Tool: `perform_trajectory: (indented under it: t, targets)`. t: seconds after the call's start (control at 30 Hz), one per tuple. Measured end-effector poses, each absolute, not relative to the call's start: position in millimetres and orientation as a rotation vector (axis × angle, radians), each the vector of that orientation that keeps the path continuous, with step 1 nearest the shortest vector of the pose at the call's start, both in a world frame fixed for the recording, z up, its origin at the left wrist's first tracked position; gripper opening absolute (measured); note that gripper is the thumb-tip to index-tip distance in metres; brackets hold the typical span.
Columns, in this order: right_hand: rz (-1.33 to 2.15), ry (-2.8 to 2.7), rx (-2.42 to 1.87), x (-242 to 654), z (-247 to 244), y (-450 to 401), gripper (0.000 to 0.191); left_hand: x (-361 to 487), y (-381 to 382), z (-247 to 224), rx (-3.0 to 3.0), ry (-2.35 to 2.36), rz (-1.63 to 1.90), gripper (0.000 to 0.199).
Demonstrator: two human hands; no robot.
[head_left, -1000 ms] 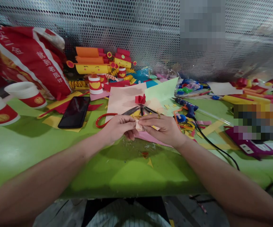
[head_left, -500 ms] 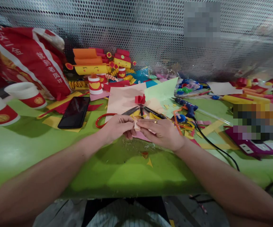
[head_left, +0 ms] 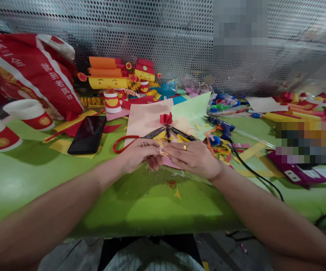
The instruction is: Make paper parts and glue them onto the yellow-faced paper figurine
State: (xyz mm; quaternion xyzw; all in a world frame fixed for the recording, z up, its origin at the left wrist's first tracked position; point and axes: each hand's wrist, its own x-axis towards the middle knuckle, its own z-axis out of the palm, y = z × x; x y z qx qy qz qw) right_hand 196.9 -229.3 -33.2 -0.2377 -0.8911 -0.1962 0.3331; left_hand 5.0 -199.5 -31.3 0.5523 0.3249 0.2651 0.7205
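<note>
Between the fingertips of both hands is a small pale pink folded piece of paper, mostly covered by fingers. My left hand pinches it from the left, thumb against index finger. My right hand, with a ring on one finger, grips it from the right. Just beyond my fingers lie scissors with red handles and another black-bladed tool. A folded red paper piece rests on a pale pink sheet. Yellow paper scraps sit right behind my hands.
To the left are a black phone, paper cups and a red bag. Paper figures stand at the back. On the right lie a blue glue gun with its cable and a purple power strip.
The pink paper piece has been turned and flattened between my fingertips, so less of it shows. Both hands stay in nearly the same place; the view has shifted slightly.
</note>
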Motion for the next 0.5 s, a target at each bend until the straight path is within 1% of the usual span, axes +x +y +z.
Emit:
perform_trajectory:
  t: [0.1,0.2,0.37,0.5]
  targets:
    - [-0.591,-2.355,-0.636,196.9,-33.1,-229.1,0.031,4.1,-198.9,-32.4,1.212,0.697,0.588,0.010]
    - [-0.632,-2.377,-0.652,195.5,-34.0,-228.6,0.031,3.4,-198.8,-32.8,1.221,0.691,0.604,0.013]
    - [-0.639,-2.373,-0.612,194.2,-35.0,-227.4,0.029,4.5,-200.0,-32.3,1.266,0.739,0.663,0.035]
    - [-0.496,-2.320,-0.623,194.8,-39.1,-226.1,0.024,4.9,-198.8,-31.1,1.345,0.731,0.667,0.033]
